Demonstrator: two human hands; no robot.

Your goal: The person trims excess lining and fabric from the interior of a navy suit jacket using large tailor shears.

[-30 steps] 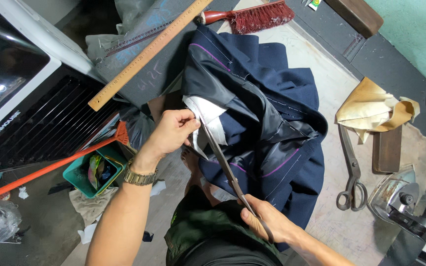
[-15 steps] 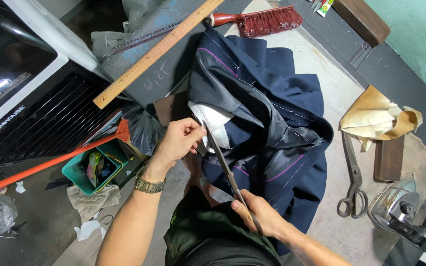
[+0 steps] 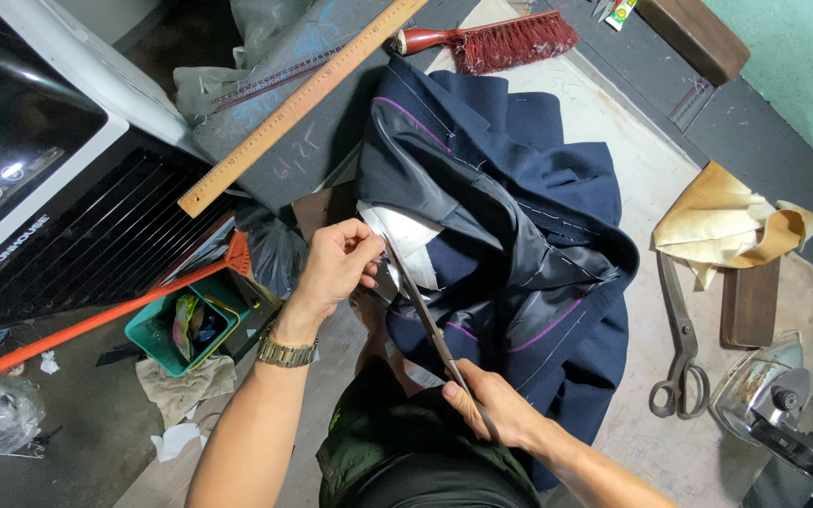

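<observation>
A: Nearest first. Right hand, low by the person's lap, grip wrapped tight around the handles of long shears. Blades run up and away toward the left hand.

B: And the left hand?

A: Watch on the wrist. Thumb and fingers pressed together, pinching the edge of white lining right beside the blade tips.

B: Where's the garment?

A: Navy jacket, heaped on the worktop and draping over its near edge toward the lap. Grey lining turned out, purple stitch lines showing.

B: To the right?

A: A second pair of scissors flat on the worktop, apart from the jacket. Beyond it, crumpled tan paper. An iron at the right corner.

B: Farther off?

A: Wooden ruler lying diagonally, top left. Red brush at the far edge, just past the jacket's collar. Down left, a green bin on the floor.
</observation>
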